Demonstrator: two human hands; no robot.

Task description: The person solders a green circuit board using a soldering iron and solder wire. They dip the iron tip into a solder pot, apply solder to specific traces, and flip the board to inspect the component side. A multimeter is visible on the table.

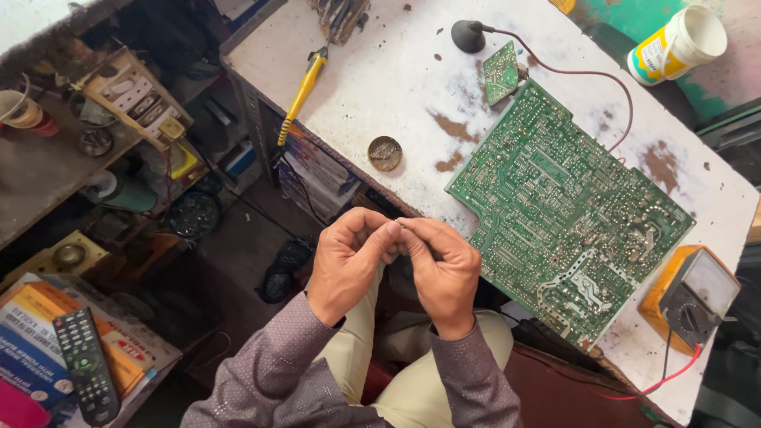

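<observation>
Over the person's lap, just off the near edge of the white workbench (396, 71), the left hand (346, 261) and the right hand (444, 269) meet fingertip to fingertip, pinching a tiny part (402, 226) too small to identify. Neither hand touches the large green circuit board (567, 210), which lies solder side up on the bench. A yellow soldering iron (303, 91), a round tin (385, 152) and a yellow multimeter (694, 297) lie untouched, so bench work looks not yet begun.

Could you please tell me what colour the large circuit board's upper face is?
Green, on the large rectangular circuit board; the head view shows it.
</observation>
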